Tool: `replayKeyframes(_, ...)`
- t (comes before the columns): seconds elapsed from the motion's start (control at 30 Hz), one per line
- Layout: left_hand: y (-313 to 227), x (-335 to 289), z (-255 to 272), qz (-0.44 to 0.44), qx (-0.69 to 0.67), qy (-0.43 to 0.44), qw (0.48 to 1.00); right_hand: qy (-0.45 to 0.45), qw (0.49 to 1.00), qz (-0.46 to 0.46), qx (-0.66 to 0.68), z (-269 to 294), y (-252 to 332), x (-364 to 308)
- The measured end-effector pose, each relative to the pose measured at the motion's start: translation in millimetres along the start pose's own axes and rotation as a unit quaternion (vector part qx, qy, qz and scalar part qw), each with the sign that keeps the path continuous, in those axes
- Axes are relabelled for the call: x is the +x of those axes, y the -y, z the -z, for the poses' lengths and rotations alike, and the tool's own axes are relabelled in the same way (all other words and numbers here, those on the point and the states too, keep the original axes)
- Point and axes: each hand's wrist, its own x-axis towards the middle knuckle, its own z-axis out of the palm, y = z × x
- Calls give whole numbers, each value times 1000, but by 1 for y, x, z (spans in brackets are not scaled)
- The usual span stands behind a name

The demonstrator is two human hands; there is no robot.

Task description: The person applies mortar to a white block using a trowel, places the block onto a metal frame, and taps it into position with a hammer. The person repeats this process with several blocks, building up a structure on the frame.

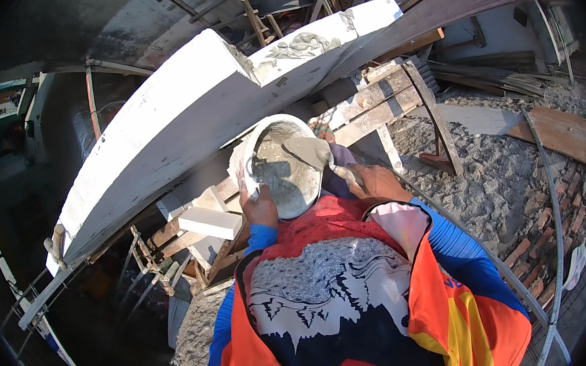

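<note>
In front of my chest is a white bucket (254,175) with wet grey mortar (280,184) inside. My left hand (260,207) grips its left side, the thumb over the rim. At the bucket's right side, my right hand (375,182) is closed round the handle of a trowel (310,152). The trowel's pointed metal blade reaches over the rim, above the mortar, with grey mortar on it. Just beyond the bucket runs a low wall of white blocks (159,115). Fresh mortar (302,44) lies along the lower step on its top.
Wooden planks on a trestle (435,120) stand to the right of the bucket. Loose white block pieces (210,223) lie at the left, over a drop. Rubble (479,179) and bricks (558,221) cover the ground at right, behind thin bent rods (557,228).
</note>
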Motion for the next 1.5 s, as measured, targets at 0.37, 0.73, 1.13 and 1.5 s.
replayKeyframes(0.37, -14, 27, -39, 34, -115, 47, 992, 80, 962, -45, 256, 29, -44, -2)
replayKeyframes(0.73, 40, 22, -47, 94, -290, -64, 950, -129, 949, -115, 264, 216, -153, -79)
replayKeyframes(1.13, 31, -11, -68, 145, -248, -168, 943, -270, 897, 181, -299, 281, -114, 96)
replayKeyframes(1.5, 19, -12, -92, 188, -212, -155, 946, -335, 862, 126, -359, 278, -136, 60)
